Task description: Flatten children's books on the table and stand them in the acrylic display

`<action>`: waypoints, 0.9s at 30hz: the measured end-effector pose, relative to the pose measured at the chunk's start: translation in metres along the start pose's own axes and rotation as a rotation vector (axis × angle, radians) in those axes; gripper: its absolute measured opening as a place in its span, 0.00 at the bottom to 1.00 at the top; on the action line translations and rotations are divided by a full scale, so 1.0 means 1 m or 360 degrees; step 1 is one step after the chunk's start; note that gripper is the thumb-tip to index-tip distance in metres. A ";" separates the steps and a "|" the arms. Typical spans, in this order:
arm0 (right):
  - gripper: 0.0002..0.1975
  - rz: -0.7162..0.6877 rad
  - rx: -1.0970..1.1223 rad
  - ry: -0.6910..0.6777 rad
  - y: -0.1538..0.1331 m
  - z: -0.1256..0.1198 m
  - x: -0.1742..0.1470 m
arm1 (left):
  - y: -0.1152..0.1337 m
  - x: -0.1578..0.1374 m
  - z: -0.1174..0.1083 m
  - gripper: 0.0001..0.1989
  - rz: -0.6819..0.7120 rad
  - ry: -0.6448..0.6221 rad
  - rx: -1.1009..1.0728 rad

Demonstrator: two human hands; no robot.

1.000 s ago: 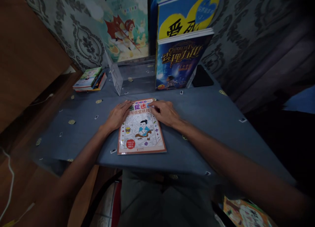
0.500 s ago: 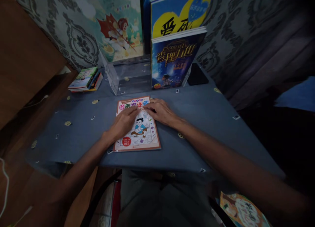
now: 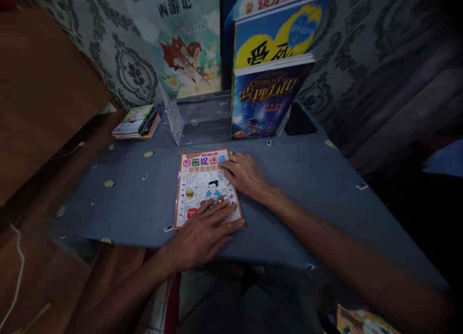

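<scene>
both left hand (image 3: 206, 232) and right hand (image 3: 246, 175), unclenched, overlap book (image 3: 198, 182) edges, tablecloth (image 3: 307, 184) spreading rightward.

The left hand (image 3: 202, 235), right hand (image 3: 246, 173) and forearms (image 3: 325, 249) are bare; the dim trousers (image 3: 213, 307) seem dark grey-green.

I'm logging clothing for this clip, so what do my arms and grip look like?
Your left forearm and right forearm are bare, with no sleeve or watch in view. The left grip and right grip are ungloved hands without visible markings; it's too dim to rule out a ring.
</scene>
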State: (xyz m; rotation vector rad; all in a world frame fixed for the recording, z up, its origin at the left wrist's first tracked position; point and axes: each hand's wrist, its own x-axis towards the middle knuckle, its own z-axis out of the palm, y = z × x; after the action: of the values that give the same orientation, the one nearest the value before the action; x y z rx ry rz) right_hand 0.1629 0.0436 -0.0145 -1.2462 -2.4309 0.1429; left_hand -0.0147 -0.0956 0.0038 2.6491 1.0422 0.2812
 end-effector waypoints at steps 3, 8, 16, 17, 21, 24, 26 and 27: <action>0.13 0.0028 -0.0242 0.0042 -0.016 -0.006 -0.008 | 0.001 0.000 -0.005 0.20 -0.0023 0.0017 -0.0160; 0.12 -0.0142 -0.0197 0.0100 -0.040 -0.004 -0.029 | -0.019 -0.005 -0.018 0.16 -0.0171 0.0355 -0.0536; 0.24 -0.0167 -0.0089 0.0019 -0.058 0.026 -0.043 | -0.101 0.003 -0.016 0.28 -0.1023 0.0764 -0.0239; 0.24 -0.0156 -0.0084 -0.0012 -0.058 0.026 -0.043 | -0.106 0.007 -0.015 0.28 -0.0979 0.0808 -0.0361; 0.26 -0.0125 -0.0054 -0.0101 -0.060 0.021 -0.040 | -0.114 0.023 -0.018 0.26 -0.0884 0.1223 -0.1298; 0.26 -0.0094 -0.0033 -0.0080 -0.058 0.020 -0.036 | -0.118 0.039 -0.026 0.21 -0.1210 0.1356 -0.2028; 0.27 -0.0061 -0.0038 -0.0045 -0.053 0.022 -0.031 | -0.119 0.051 -0.031 0.15 -0.1352 0.1285 -0.2328; 0.27 -0.0044 -0.0043 -0.0023 -0.050 0.023 -0.028 | -0.119 0.056 -0.033 0.12 -0.1357 0.1241 -0.2431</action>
State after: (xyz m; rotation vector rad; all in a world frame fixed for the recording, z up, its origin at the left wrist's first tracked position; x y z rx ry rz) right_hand 0.1307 -0.0068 -0.0307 -1.2268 -2.4689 0.1116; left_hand -0.0588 0.0324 0.0004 0.6339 1.2191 1.2681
